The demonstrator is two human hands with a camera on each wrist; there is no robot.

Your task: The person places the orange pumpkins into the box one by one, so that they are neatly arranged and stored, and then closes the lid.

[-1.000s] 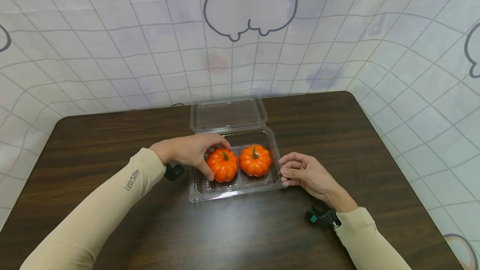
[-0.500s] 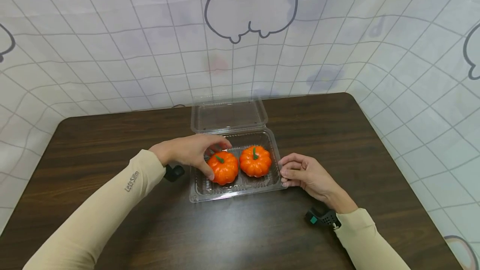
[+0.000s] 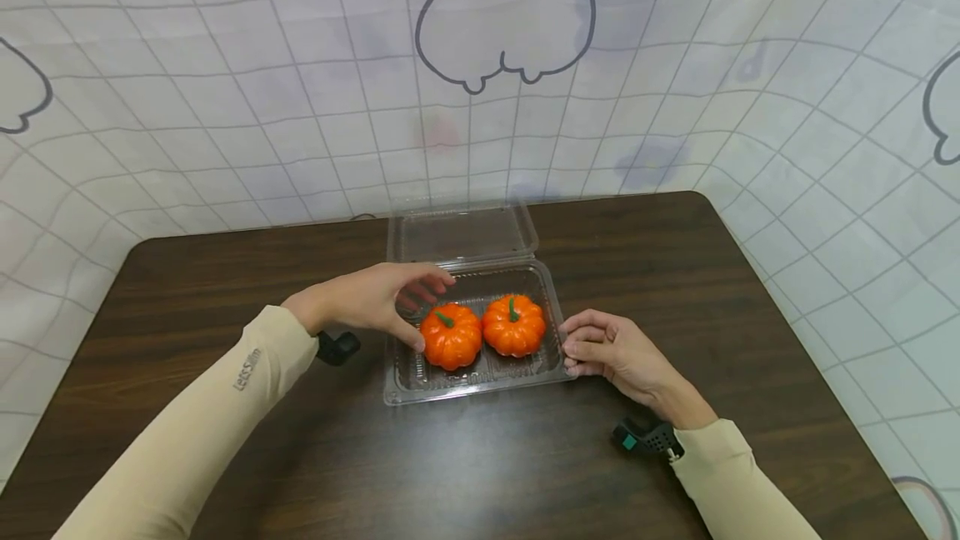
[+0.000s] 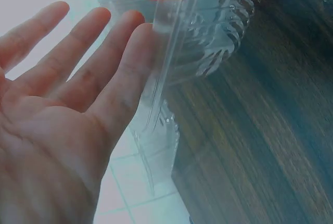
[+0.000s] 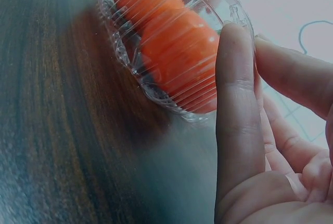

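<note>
Two orange toy pumpkins with green stems sit side by side in a clear plastic clamshell box (image 3: 480,390), whose lid (image 3: 465,236) is folded back. My left hand (image 3: 367,298) hovers over the box's left side, fingers spread and relaxed, beside the left pumpkin (image 3: 452,338). In the left wrist view its palm and loose fingers (image 4: 104,73) hold nothing. My right hand (image 3: 622,357) pinches the box's right rim between thumb and finger, near the right pumpkin (image 3: 513,326). Through the box wall, the right wrist view shows both pumpkins.
The box stands on a dark wood-grain table (image 3: 465,473), toward its back edge. A white grid-patterned curtain (image 3: 285,107) with cartoon prints hangs behind and along the sides. Each wrist carries a black strapped-on device.
My left hand has let go of the left pumpkin and drawn slightly left. That pumpkin's stem has tilted leftward. My right hand has stayed at the box rim.
</note>
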